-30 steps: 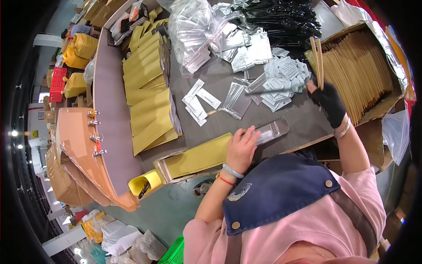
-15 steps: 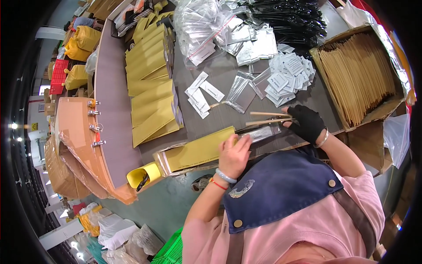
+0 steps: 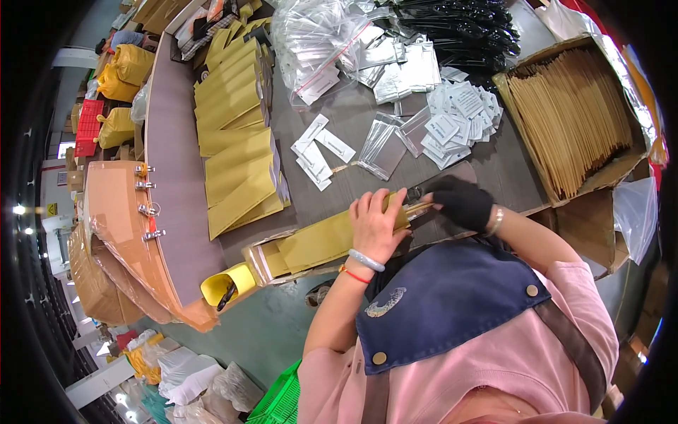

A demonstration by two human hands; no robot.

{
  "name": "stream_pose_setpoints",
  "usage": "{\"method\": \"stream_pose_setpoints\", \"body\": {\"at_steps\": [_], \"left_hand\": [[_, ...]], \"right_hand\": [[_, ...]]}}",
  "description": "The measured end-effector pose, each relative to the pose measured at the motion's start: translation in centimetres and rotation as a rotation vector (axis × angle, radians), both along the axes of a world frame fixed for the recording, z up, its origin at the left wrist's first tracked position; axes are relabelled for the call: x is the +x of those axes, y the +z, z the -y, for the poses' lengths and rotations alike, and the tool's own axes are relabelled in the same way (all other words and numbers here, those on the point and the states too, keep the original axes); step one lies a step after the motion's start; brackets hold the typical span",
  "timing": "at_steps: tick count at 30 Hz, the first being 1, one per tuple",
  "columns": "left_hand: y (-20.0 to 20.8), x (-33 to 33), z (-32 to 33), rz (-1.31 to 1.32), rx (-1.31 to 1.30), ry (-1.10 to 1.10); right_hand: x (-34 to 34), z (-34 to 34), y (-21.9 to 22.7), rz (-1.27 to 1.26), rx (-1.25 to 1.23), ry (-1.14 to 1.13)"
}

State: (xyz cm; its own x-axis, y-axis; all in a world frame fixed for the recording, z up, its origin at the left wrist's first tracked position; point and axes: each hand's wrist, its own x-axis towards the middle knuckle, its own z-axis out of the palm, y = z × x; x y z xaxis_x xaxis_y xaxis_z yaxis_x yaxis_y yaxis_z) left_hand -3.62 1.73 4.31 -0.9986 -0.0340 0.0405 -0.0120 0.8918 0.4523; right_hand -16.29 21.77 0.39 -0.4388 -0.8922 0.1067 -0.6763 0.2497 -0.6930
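Note:
A long gold paper sleeve (image 3: 318,242) lies along the near edge of the table. My left hand (image 3: 376,225) holds its right end, fingers wrapped over the top. In a black fingerless glove, my right hand (image 3: 462,203) pinches a pair of wooden chopsticks (image 3: 419,208) at that same end. The chopsticks' left tips are hidden at the sleeve's opening. A dark piece beside them is too small to make out. Further sleeves (image 3: 236,134) are stacked in overlapping rows at the left.
Flat white packets (image 3: 321,152), clear packets (image 3: 381,147) and a heap of small white sachets (image 3: 462,120) lie beyond my hands. Black plastic cutlery (image 3: 459,32) is piled at the back. A carton of wooden sticks (image 3: 572,120) stands right; a yellow holder (image 3: 229,285) sits front left.
My right hand has moved left and down, bringing the chopsticks to the sleeve's end. My left hand has shifted up and now grips that end. The clear packet there no longer shows.

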Motion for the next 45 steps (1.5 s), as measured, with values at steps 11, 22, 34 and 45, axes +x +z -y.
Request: {"method": "stream_pose_setpoints", "body": {"at_steps": [11,22,34,45], "left_hand": [[-1.0,-1.2,-1.3,0.01,-0.02,-0.052],[1.5,-3.4,-1.6,0.274,-0.249,-0.281],[-1.3,2.6,5.7,-0.097,-0.116,0.448],[-4.6,3.8,3.2,-0.029,0.232,0.569]], "right_hand": [[0.0,-1.4,-1.3,0.175,-0.057,-0.36],[0.0,0.4,2.5,-0.381,0.161,-0.086],[-0.3,-1.5,7.0,-0.314,0.334,-0.258],[0.5,1.0,4.7,-0.337,0.324,-0.096]]}}
